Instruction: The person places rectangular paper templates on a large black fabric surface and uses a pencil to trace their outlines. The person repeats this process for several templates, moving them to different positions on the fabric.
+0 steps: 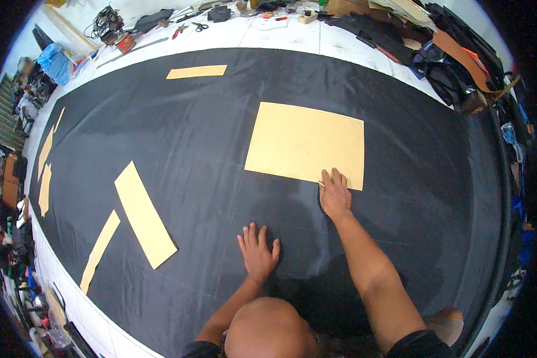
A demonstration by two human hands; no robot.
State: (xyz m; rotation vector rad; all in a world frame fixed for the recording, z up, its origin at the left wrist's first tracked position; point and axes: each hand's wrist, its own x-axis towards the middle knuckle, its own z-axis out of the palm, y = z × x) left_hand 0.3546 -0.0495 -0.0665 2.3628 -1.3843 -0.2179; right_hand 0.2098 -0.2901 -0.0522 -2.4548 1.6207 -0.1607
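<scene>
A large pale-yellow rectangular sheet [307, 140] lies flat on a wide black sheet of material [203, 125]. My right hand [335, 194] rests at the near edge of the yellow sheet, toward its right corner. Its fingertips overlap that edge. A thin pale stick [321, 183] pokes out at the finger side; its kind is too small to make out. Closer to me, my left hand [259, 253] lies on the black material, palm down with fingers spread and nothing in it. Faint light lines run across the black surface near both hands.
Left of my hands lie a long yellow strip [146, 215] and a narrower one [100, 250]. Another strip [197, 71] sits at the far side, with irregular pieces at the left edge. Scissors [200, 27] and tools lie beyond; dark scraps [376, 36] pile up far right.
</scene>
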